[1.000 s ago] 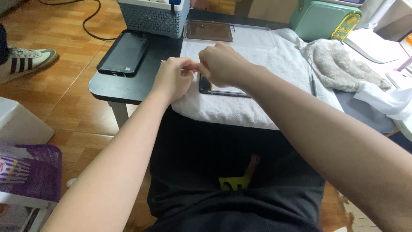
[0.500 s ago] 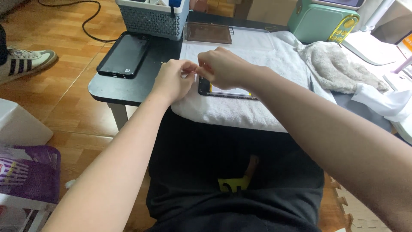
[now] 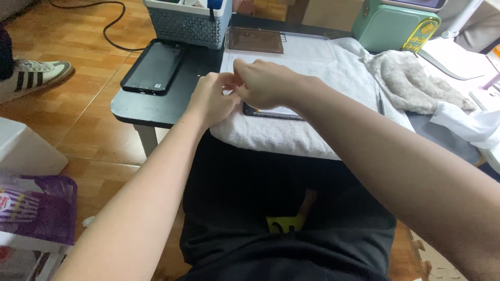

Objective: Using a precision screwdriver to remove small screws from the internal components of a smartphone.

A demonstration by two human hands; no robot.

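My left hand (image 3: 212,99) and my right hand (image 3: 268,83) meet fingertip to fingertip over the left end of a dark flat device (image 3: 276,112). The device lies on a white towel (image 3: 317,67) spread over the black table (image 3: 151,106). Both hands pinch at one small spot between them. What they pinch looks like a small thin tab, too small to make out. My right hand hides most of the device.
A black tablet (image 3: 153,67) lies at the table's left. Behind it stands a grey basket (image 3: 187,23), then a brown-tinted flat tray (image 3: 255,40). A green box (image 3: 396,23) and a beige cloth (image 3: 411,83) are at right. A shoe (image 3: 31,78) and purple package (image 3: 36,208) are on the floor.
Both hands stay at the same spot over the device. Only the fingertips have shifted a little against each other.
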